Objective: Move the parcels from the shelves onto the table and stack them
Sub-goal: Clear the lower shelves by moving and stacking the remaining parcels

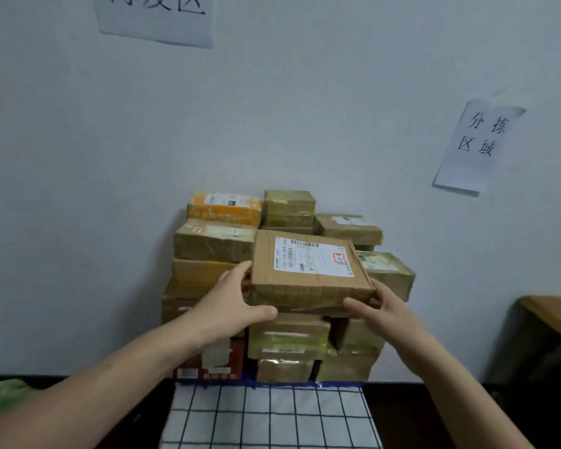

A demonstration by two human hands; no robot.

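Note:
A flat brown cardboard parcel (pixel 308 273) with a white shipping label lies on top of the front of a tall stack of parcels (pixel 285 338) against the wall. My left hand (pixel 230 303) holds its left edge, thumb along the front. At its right front corner my right hand (pixel 386 306) grips it, fingers under the edge. Behind it stand more taped boxes, among them an orange one (pixel 224 207) at the top left and a red-printed one (pixel 217 361) at the bottom left.
The stack stands on a dark table (pixel 434 413) with a white checked cloth (pixel 269 416) in front. Something green (pixel 4 396) lies at the left edge. A wooden tabletop (pixel 554 315) juts in at the right. Paper signs (pixel 480 144) hang on the wall.

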